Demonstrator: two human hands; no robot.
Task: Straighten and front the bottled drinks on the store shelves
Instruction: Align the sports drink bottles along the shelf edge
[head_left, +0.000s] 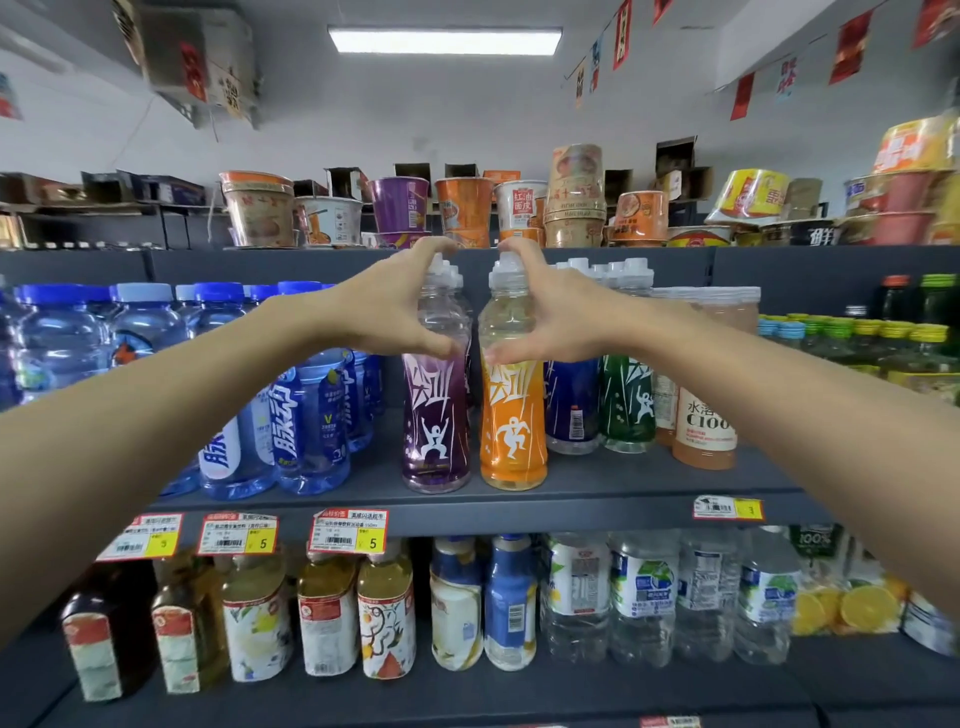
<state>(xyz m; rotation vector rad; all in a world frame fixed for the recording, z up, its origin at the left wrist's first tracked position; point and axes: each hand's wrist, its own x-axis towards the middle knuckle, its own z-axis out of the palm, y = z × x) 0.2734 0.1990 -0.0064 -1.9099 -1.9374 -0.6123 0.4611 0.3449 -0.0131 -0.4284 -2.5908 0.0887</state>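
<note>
Both arms (156, 426) reach forward to the middle shelf (597, 506). The left hand (395, 306) clasps the purple bottle (436, 415), fingers over its cap and thumb on its shoulder. The right hand (550, 306) holds the orange bottle (511, 415) the same way. Both bottles stand upright, side by side at the shelf's front edge, labels outward, seemingly full. The blue bottle (571, 405) sits further back, nearer the right hand, barcode forward.

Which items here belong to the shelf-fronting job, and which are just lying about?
Job: left hand holding purple bottle; right hand holding orange bottle; blue bottles.
Lying about: noodle cups; price tags; hanging flags.
</note>
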